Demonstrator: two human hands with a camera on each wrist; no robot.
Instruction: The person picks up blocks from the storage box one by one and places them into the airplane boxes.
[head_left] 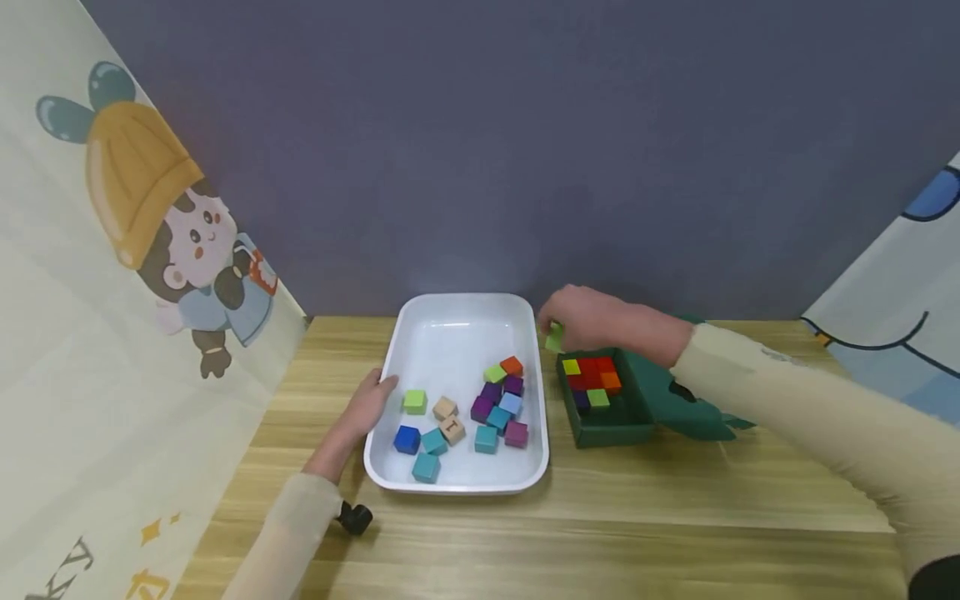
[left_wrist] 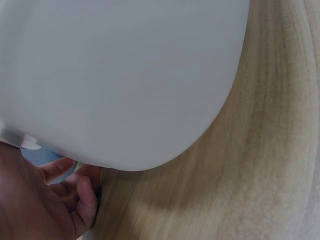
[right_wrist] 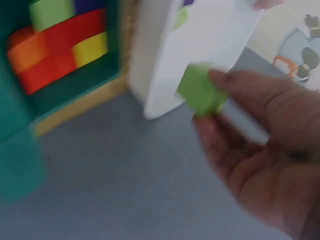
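My right hand (head_left: 581,317) pinches a light green cube (right_wrist: 200,89) between thumb and fingertips, raised between the tray and the dark green box. That box (head_left: 613,436) holds several cubes in red, orange, yellow, green and dark purple, packed towards its far left. At the left side of the white tray (head_left: 450,337), my left hand (head_left: 366,407) grips the rim, thumb over the edge and fingers outside. Loose in the tray lie several cubes, among them a light green cube (head_left: 415,402), a blue cube (head_left: 407,440) and a wooden cube with a letter (head_left: 452,430).
The tray and box stand side by side on a wooden table (head_left: 600,517). A green flap (head_left: 682,408) spreads to the right of the box, partly under the right forearm. A grey wall (head_left: 480,150) rises behind, with printed cloths at left and right.
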